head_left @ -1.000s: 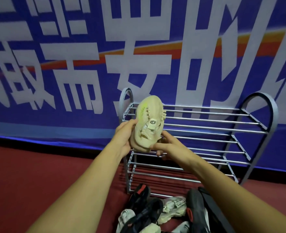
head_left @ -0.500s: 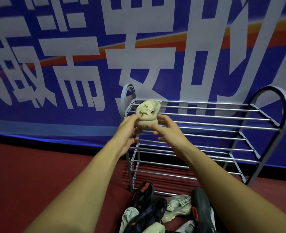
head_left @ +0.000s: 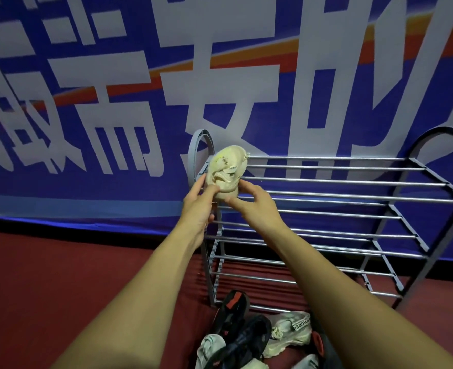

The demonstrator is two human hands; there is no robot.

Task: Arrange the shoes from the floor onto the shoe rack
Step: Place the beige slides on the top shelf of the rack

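Both my left hand [head_left: 197,202] and right hand [head_left: 254,206] grasping cream shoe [head_left: 226,169], at shoe rack [head_left: 193,153] left edge, free rails [head_left: 353,183] to right of my hands.

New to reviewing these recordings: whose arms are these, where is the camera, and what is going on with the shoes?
There is no machine here. A person works with bare hands. Every picture comes from one wide-angle camera worn on their head, looking forward and down, so the two arms reaching in from the bottom are their own.

The left hand and the right hand both hold the heel end of a beige shoe. The shoe is at the left end of the top tier of a metal shoe rack.

On the red floor in front of the rack lies a heap of shoes, some black and some pale. Behind the rack hangs a blue banner with large white characters.
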